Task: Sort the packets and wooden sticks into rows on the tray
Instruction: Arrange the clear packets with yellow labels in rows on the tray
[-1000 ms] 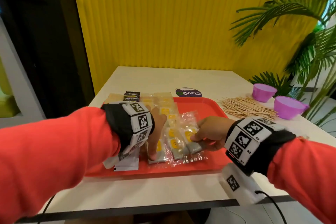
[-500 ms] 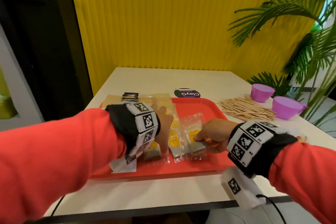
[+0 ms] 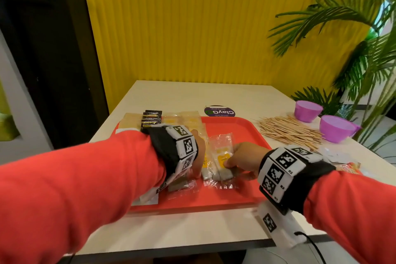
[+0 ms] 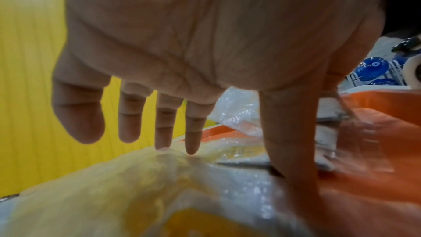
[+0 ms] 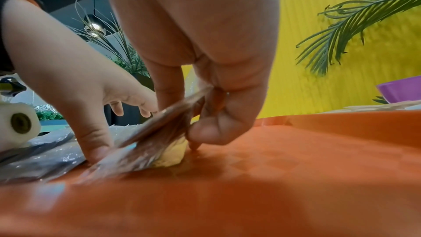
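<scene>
A clear packet [image 3: 221, 157] with a yellow patch sits on the red tray [image 3: 240, 128], a bit right of the middle. The right hand [image 3: 243, 159] pinches its right edge between thumb and curled fingers, and that edge tips up off the tray. Just left of it, more clear packets [image 3: 209, 163] lie side by side in a row. The left hand [image 3: 198, 154] is spread flat, its fingers straight, and its thumb [image 4: 293, 150] presses down on those packets next to the pinched one. At the far left of the tray lie small black packets [image 3: 151, 119] and pale ones. The wooden sticks [image 3: 289, 130] are in a heap on the table [image 3: 192, 96], just right of the tray. Two purple bowls [image 3: 334, 128] stand beyond the sticks. A round dark sticker [image 3: 219, 112] is on the table behind the tray. Green plants and a yellow wall are at the back.
</scene>
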{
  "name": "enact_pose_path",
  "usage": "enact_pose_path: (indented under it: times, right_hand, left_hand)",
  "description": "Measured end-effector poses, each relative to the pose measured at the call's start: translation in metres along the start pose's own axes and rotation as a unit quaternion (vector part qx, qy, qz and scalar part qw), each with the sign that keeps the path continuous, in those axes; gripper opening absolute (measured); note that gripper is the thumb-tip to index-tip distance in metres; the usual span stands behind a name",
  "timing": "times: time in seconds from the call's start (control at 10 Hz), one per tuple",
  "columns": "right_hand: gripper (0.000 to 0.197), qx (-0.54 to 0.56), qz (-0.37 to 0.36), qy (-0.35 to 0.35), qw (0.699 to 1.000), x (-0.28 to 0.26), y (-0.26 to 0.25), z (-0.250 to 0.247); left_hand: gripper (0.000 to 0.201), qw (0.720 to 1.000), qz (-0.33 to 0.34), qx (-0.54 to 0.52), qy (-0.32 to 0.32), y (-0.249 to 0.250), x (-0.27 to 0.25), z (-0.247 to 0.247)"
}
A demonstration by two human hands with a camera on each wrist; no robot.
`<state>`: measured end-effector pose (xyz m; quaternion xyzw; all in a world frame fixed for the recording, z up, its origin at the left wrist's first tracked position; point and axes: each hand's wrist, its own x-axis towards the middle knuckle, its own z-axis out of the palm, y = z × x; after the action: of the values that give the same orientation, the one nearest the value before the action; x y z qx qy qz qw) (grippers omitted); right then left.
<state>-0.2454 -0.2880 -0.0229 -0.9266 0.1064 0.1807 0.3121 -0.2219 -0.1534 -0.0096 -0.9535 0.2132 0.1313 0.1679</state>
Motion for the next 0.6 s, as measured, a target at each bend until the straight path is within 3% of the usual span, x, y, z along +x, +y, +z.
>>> enact_pose_path:
  times: [0.2, 0.3, 0.4, 0.5, 0.6]
  right_hand:
    - [0.016, 0.019, 0.002, -0.001, 1.0, -0.001, 0.001, 0.002]
    - [0.023, 0.026, 0.004, -0.009, 1.0, -0.003, 0.003, 0.001]
    - [0.016, 0.035, -0.002, -0.016, 0.999, -0.005, 0.004, -0.003]
    - [0.02, 0.118, -0.028, -0.012, 0.993, -0.008, 0.003, -0.007]
    - [0.017, 0.204, -0.07, -0.029, 0.976, -0.011, -0.002, -0.007]
  left_hand:
    - [0.055, 0.998, 0.023, -0.063, 0.002, -0.004, 0.01, 0.001]
    - [0.059, 0.998, 0.003, -0.064, -0.006, -0.007, 0.003, -0.005]
    - [0.062, 0.986, -0.011, -0.163, 0.031, -0.015, -0.004, -0.013]
    - [0.067, 0.957, 0.014, -0.284, 0.053, -0.028, -0.006, -0.016]
    - [0.072, 0.881, 0.043, -0.468, 0.051, -0.037, -0.005, -0.013]
